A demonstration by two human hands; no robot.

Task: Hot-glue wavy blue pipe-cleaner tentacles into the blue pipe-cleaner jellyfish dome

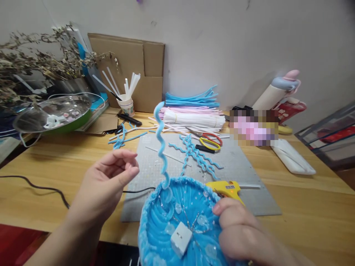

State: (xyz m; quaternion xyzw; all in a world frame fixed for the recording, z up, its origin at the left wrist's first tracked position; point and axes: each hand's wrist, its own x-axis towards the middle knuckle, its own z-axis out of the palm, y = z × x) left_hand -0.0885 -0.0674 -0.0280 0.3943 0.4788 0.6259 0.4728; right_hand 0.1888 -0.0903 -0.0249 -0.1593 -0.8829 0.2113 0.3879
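My right hand (pixel 241 232) grips the near right rim of a round bowl shape made of blue pipe cleaners (pixel 166 221), held above the table's front edge. A small white block (pixel 181 238) and clear beads sit inside it. One wavy blue pipe cleaner (pixel 161 144) stands up from the bowl's far rim. My left hand (pixel 111 181) hovers just left of that wavy stem, fingers loosely curled, thumb and forefinger near each other, nothing visible in them.
A grey cutting mat (pixel 249 166) carries a yellow glue gun (pixel 226 187), several wavy blue pipe cleaners (pixel 199 155) and scissors (pixel 209 142). Bundles of blue, pink and white pipe cleaners (pixel 194 111) lie behind. A cup of sticks (pixel 126 103), cardboard and a black cable (pixel 41 188) sit left.
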